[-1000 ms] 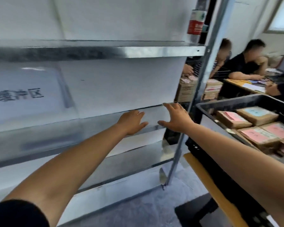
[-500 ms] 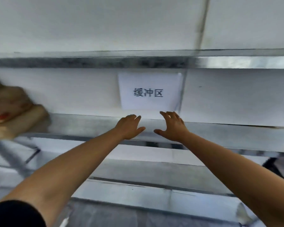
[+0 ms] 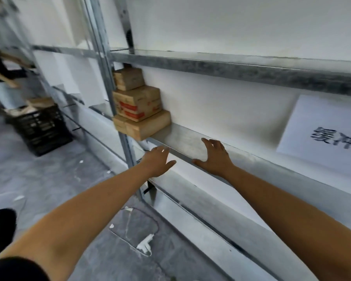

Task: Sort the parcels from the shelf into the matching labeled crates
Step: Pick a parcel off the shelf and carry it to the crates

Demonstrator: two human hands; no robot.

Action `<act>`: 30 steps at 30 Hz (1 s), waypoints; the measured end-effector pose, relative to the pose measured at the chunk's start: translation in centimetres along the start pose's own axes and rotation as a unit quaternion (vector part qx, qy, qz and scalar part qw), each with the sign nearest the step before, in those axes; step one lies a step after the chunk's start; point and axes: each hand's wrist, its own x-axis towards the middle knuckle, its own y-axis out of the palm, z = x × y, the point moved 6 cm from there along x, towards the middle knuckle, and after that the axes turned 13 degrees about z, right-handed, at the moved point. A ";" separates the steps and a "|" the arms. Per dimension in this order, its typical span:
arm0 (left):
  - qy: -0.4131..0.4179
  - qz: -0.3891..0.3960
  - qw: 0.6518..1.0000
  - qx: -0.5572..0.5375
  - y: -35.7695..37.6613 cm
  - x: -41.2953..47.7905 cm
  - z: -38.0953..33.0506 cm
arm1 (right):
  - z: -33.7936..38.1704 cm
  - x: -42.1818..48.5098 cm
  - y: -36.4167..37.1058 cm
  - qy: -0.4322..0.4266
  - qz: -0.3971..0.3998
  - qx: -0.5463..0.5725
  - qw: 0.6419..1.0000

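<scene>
A stack of brown cardboard parcels (image 3: 139,106) stands at the left end of the metal shelf (image 3: 190,142), against the upright post; some carry red-orange labels. My left hand (image 3: 157,163) hovers open in front of the shelf edge, below and right of the stack, holding nothing. My right hand (image 3: 214,157) is open too, fingers spread over the bare shelf board further right. Both hands are apart from the parcels.
A white paper sign (image 3: 322,130) with black characters hangs on the wall at the right. A black crate (image 3: 39,128) with cardboard in it stands on the grey floor at the left. A person (image 3: 0,65) is partly seen at the far left. Lower shelves run below.
The view has swung left along the shelf: the sign has slid to the right and the parcel stack has come into view. Both hands stay open and stretched forward.
</scene>
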 end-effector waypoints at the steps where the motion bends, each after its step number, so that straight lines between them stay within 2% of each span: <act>1: -0.017 0.001 1.000 -0.007 0.1 0.5 1.7 | 1.1 1.6 0.4 -0.014 0.006 0.009 1.000; 7: -0.080 -0.012 0.996 -0.047 -1.0 4.6 9.1 | 5.5 12.0 2.1 -0.072 0.032 0.024 0.997; 14: -0.114 -0.052 0.992 -0.013 -8.2 12.3 16.3 | 10.8 25.1 -0.5 -0.140 0.034 0.034 0.989; 17: -0.135 -0.060 0.988 -0.036 -9.4 15.3 19.0 | 13.1 29.6 -1.5 -0.167 0.028 0.028 0.985; 23: -0.170 -0.073 0.980 -0.072 -11.0 19.4 23.9 | 15.4 35.7 -1.8 -0.107 0.000 0.029 0.994; 30: -0.178 -0.151 0.966 -0.110 -16.2 24.0 28.7 | 18.6 41.7 -3.2 -0.119 -0.003 0.044 0.992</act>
